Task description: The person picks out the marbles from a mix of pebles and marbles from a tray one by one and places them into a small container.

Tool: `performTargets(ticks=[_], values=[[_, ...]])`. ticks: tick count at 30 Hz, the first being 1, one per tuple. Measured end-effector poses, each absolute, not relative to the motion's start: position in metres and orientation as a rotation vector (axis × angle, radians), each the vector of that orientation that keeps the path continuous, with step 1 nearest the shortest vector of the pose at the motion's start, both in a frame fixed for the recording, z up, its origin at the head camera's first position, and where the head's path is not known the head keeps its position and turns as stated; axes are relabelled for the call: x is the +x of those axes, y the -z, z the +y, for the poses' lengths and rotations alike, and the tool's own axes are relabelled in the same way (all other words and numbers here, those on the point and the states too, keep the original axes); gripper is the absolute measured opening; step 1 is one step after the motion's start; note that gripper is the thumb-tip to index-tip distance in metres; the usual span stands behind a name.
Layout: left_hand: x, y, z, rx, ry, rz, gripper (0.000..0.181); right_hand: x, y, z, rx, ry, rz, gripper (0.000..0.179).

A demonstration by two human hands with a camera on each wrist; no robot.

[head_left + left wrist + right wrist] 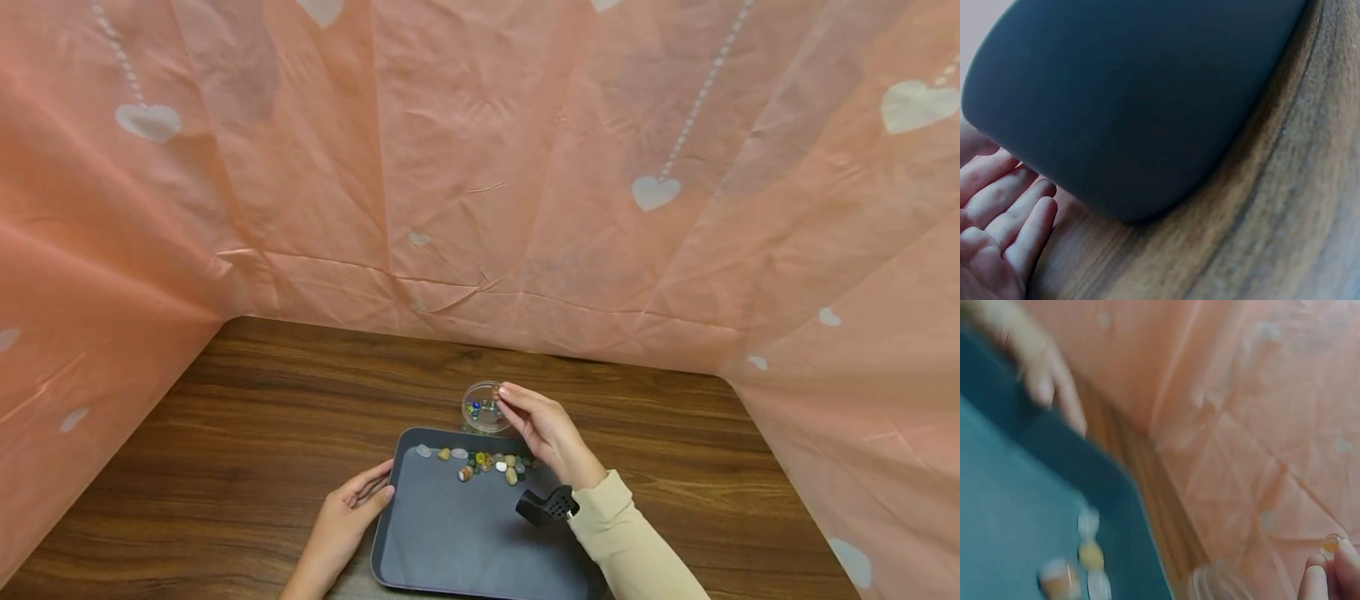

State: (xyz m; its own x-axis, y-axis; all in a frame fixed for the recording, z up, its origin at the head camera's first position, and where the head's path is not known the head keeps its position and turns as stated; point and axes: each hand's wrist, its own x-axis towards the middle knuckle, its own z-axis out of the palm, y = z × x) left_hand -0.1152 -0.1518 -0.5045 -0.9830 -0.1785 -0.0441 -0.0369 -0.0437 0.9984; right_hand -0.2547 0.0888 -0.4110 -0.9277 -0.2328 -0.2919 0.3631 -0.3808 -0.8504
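A dark grey tray (pixel 465 542) lies on the table with mixed stones (pixel 480 461) gathered along its far side. My left hand (pixel 341 517) holds the tray's left edge, thumb at the rim; the left wrist view shows the fingers (pixel 1038 222) curled beside its outer wall. Over a small clear round dish (pixel 486 407), my right hand (pixel 546 432) pinches a clear amber glass marble (pixel 1332 544) between thumb and fingertips. Several small glass marbles (pixel 474 408), some blue, sit inside the dish. The hand hides part of the dish's right side.
The dish stands just beyond the tray's far rim on the brown wood-grain table (pixel 247 450). Pink cloth (pixel 465 183) with white hearts hangs around the table's back and sides. A black wrist device (pixel 547 505) sits above the tray.
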Motion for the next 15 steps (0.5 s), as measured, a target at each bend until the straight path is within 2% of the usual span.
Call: performTargets(ticks=[5,11,15], values=[[-0.116,0.505,-0.151,0.226,2.196,-2.087,0.04,-0.259,0.413,0.09,0.052,2.142,2.069,0.024],[-0.116,0.505,-0.151,0.224,2.202,-2.078,0.04,-0.265,0.414,0.082,-0.352,1.376,2.935,0.008],[-0.115,0.505,-0.151,0.231,2.189,-2.096,0.04,-0.266,0.417,0.075,-0.608,0.977,3.149,0.005]])
